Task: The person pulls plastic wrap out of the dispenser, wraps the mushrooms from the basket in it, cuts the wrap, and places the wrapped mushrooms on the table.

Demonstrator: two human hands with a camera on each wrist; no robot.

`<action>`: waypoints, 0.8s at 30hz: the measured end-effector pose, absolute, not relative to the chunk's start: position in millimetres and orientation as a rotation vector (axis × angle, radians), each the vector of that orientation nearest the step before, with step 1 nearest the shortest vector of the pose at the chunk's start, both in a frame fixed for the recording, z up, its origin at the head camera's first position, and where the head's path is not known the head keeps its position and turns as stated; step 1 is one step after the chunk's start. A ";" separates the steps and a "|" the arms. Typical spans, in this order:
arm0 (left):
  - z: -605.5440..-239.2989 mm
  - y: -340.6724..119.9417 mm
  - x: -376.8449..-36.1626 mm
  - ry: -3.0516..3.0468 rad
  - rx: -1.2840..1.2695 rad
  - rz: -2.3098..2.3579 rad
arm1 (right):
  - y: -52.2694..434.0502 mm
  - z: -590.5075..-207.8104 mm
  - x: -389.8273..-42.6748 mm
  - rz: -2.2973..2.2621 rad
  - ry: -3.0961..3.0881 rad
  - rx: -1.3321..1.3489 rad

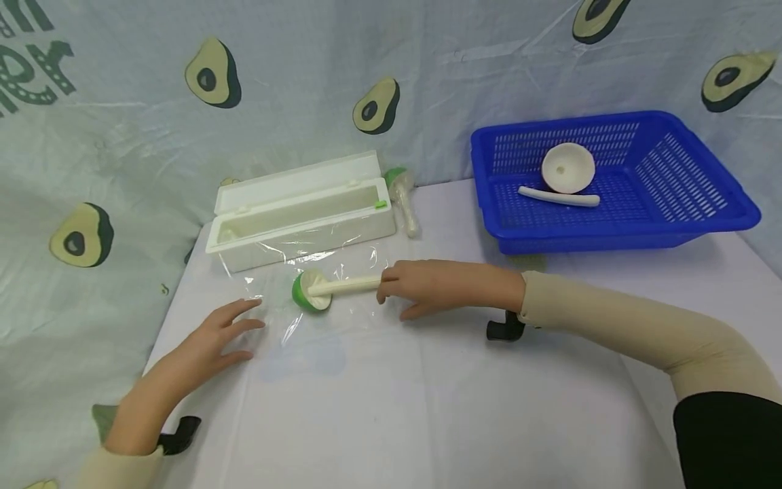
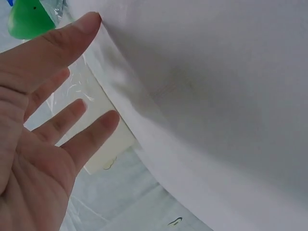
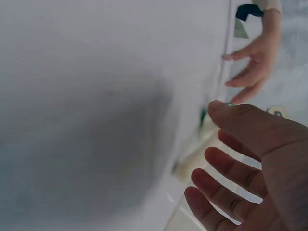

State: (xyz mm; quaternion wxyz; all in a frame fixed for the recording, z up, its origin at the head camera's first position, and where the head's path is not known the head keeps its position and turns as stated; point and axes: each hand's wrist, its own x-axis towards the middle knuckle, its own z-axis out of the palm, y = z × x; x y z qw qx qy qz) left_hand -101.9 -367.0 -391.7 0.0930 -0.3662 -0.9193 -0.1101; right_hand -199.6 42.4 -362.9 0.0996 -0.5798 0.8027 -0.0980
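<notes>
A mushroom-shaped item with a green domed head and a cream stick handle [image 1: 351, 285] lies on clear plastic film [image 1: 287, 326] on the table. My right hand [image 1: 421, 288] hovers by the free end of the handle. In the right wrist view its fingers are loosely bent and apart from the blurred handle [image 3: 195, 161], with nothing between them. To the left of the green head, my left hand [image 1: 208, 346] is spread with nothing in it. The left wrist view shows the green dome [image 2: 31, 21] beyond the thumb.
Behind the film stands a long white box [image 1: 311, 238] with its lid raised. A wrapped green-headed item [image 1: 403, 200] lies beside it. At the back right, a blue basket [image 1: 586, 238] holds a white bowl-shaped piece [image 1: 568, 168] and a white stick [image 1: 559, 197].
</notes>
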 end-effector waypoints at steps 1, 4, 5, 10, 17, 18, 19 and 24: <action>-392.2 -366.5 -102.5 -2.721 -1.097 -0.315 | 46.2 -366.2 -198.5 -0.273 2.371 -1.711; -391.3 -366.5 -102.1 -2.727 -1.106 -0.277 | 50.9 -372.1 -197.5 -0.205 2.394 -1.734; -390.1 -367.0 -101.3 -2.739 -1.107 -0.270 | 51.4 -372.8 -197.3 -0.192 2.401 -1.748; -388.0 -373.8 -97.3 -2.755 -1.155 -0.263 | 48.7 -378.1 -199.0 -0.161 2.434 -1.759; -392.3 -371.7 -104.4 -2.632 -1.199 -0.289 | 42.7 -387.4 -200.7 -0.212 2.518 -1.864; -393.5 -370.5 -106.0 -2.605 -1.208 -0.310 | 42.5 -388.0 -200.7 -0.232 2.532 -1.884; -395.4 -369.8 -108.0 -2.578 -1.217 -0.327 | 42.6 -388.5 -200.9 -0.255 2.544 -1.898; -399.2 -364.9 -113.1 -2.491 -1.200 -0.330 | 46.9 -384.5 -202.0 -0.401 2.590 -1.892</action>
